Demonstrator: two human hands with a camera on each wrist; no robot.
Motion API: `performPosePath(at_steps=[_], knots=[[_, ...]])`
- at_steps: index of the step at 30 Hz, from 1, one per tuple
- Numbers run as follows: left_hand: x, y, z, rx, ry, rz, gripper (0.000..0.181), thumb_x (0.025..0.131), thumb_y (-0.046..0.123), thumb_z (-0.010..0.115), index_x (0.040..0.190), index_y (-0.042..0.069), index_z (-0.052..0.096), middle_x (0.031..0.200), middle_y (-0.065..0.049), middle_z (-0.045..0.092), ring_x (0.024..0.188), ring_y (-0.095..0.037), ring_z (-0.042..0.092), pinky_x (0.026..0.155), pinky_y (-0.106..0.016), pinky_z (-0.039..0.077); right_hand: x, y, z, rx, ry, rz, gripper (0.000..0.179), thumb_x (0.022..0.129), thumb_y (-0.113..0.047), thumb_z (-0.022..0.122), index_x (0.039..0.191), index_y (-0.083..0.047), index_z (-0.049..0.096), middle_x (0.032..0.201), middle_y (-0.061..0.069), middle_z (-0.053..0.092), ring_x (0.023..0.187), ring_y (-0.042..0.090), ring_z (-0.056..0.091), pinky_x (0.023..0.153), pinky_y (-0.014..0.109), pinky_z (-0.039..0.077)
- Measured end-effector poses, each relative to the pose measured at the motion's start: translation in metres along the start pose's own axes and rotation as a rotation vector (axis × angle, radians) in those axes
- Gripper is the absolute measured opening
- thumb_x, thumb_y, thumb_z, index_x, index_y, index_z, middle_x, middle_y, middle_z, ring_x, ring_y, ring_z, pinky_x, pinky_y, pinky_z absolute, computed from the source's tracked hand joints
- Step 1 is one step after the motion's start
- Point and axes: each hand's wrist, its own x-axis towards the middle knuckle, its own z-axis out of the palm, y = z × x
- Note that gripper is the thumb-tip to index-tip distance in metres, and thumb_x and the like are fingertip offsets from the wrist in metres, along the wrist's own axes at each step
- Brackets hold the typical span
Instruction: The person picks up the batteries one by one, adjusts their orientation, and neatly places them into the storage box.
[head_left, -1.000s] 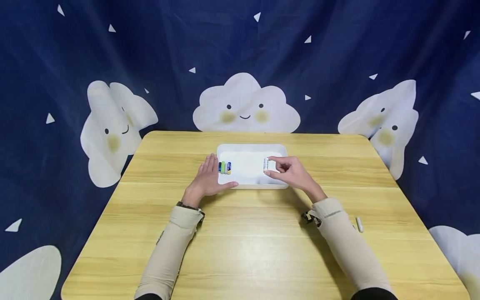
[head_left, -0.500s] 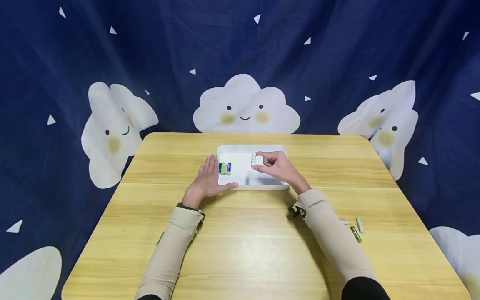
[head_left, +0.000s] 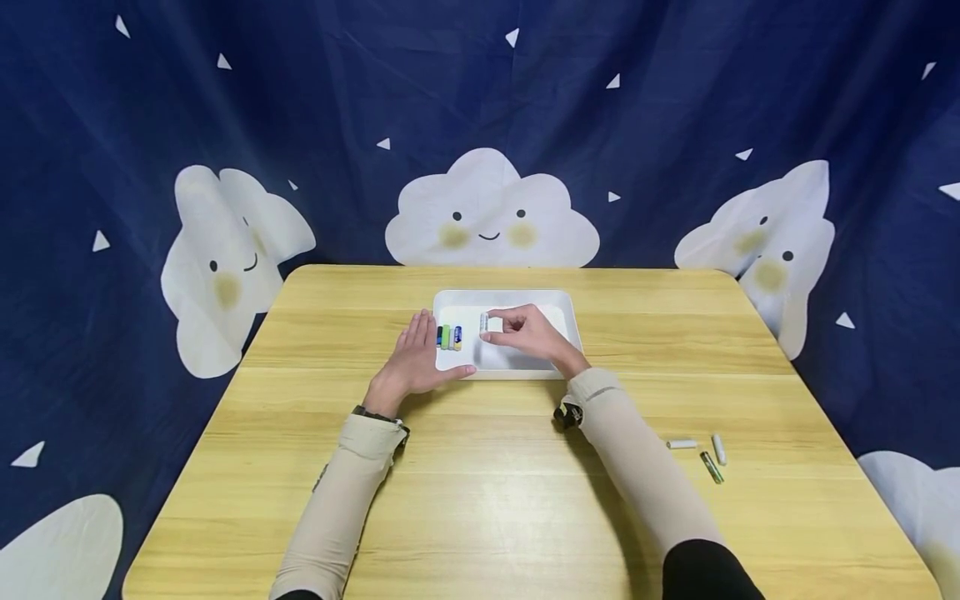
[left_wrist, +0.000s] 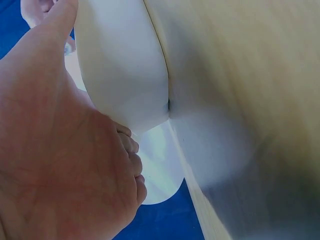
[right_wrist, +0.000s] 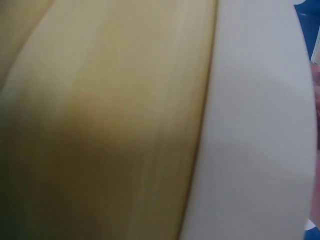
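Observation:
Between thumb and index finger my right hand (head_left: pixel 528 331) pinches a white battery (head_left: pixel 483 324), upright in the head view over the left half of a white tray (head_left: pixel 525 374). Just left of it, several batteries (head_left: pixel 452 337) in blue, green, and blue-and-yellow lie side by side in the tray. My left hand (head_left: pixel 416 354) rests with straight fingers along the tray's left end, its thumb along the front rim. The left wrist view shows that hand (left_wrist: pixel 70 135) against the tray's outer wall (left_wrist: pixel 125 65). Only a sliver of the right hand shows in the right wrist view.
On the wooden table (head_left: pixel 480 500), right of my right forearm, lie a white battery (head_left: pixel 682 444), another white battery (head_left: pixel 719 450) and a dark green-gold battery (head_left: pixel 712 467). A blue curtain (head_left: pixel 480 83) with clouds hangs behind the table's far edge.
My right hand has carried the white battery leftward across the tray, close to the row. The loose batteries by the forearm have come into view. The left hand has stayed put.

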Motion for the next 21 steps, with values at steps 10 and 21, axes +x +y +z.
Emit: performPosePath(at_steps=[10,21], knots=[[-0.001,0.000,0.000,-0.004,-0.008,-0.001,0.129,0.087,0.079,0.057,0.163,-0.005,-0.003,0.174,-0.023,-0.010,0.163,-0.038,-0.008,0.132,-0.057,0.007,0.012,0.012,0.013,-0.029,-0.070,0.069,0.049,0.088,-0.031,0.081,0.130,-0.007,0.073,0.066,-0.006,0.052,0.062,0.008,0.042,0.057,0.021,0.033],[-0.002,0.001,-0.002,-0.007,0.002,0.010,0.128,0.087,0.078,0.058,0.163,-0.006,-0.003,0.174,-0.024,-0.007,0.163,-0.038,-0.006,0.133,-0.056,0.008,0.025,0.018,0.022,-0.040,-0.138,0.101,0.049,0.086,-0.029,0.083,0.128,-0.006,0.074,0.061,-0.007,0.050,0.059,0.007,0.039,0.055,0.019,0.033]])
